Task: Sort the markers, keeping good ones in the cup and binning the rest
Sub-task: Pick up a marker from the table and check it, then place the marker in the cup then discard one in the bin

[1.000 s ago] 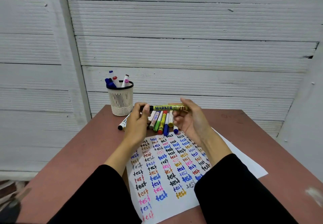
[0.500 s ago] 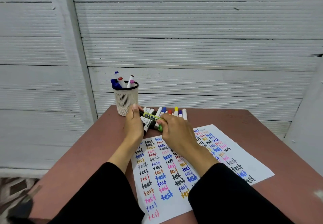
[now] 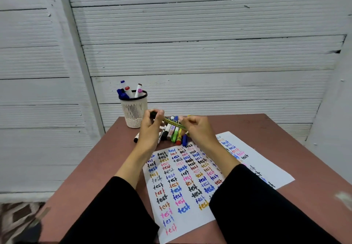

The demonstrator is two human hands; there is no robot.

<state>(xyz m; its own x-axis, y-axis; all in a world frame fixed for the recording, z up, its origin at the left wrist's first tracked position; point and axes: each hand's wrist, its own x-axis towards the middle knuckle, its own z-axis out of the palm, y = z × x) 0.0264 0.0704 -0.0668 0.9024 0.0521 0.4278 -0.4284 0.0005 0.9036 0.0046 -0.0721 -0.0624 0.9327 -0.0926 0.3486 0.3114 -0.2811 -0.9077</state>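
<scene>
Partway through, judging by the yellow marker (image 3: 172,122) gripped above the worktop (image 3: 276,129), left hand (image 3: 151,129) fingers pinching its black cap, right hand (image 3: 198,131) clasping its barrel, several markers in the cup (image 3: 134,110), a pile (image 3: 174,134) left untested

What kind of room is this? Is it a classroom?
Hard to say; probably a plain workroom corner. A small brown table stands against a white ribbed wall, with a marker cup and a test sheet.
</scene>
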